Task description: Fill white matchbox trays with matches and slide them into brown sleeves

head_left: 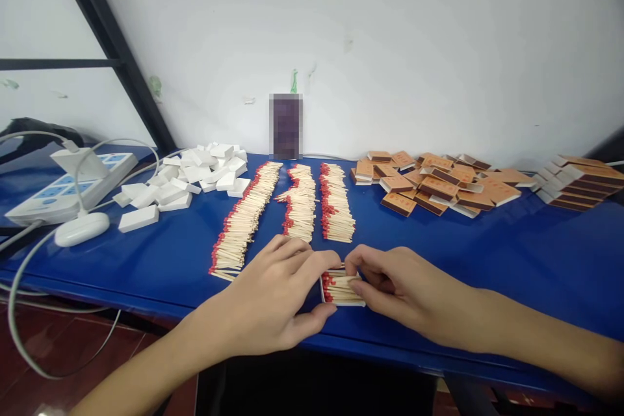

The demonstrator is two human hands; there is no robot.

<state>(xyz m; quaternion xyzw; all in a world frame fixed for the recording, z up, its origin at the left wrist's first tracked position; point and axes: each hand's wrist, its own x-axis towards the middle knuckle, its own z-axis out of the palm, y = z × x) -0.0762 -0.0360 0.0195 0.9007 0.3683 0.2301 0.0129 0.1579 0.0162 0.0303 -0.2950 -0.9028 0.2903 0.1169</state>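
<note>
A small white matchbox tray (344, 304) lies near the front edge of the table, filled with red-tipped matches (336, 289). My left hand (287, 292) grips the tray's left end between thumb and fingers. At its right end, my right hand (385, 279) is closed in a pinch on the matches inside, with the fingertips partly hiding them. Just beyond my hands, loose matches are laid out in three rows: a long left row (248, 218), a middle row (299, 205) and a right row (337, 205), most with red heads to the left.
White trays (195, 172) are heaped at the back left. Orange matchbox sleeves (439, 182) form a pile at the back right, beside stacked matchboxes (580, 182). A power strip (73, 192) and a white cabled device (82, 229) occupy the left. The blue table (487, 260) meets a white wall.
</note>
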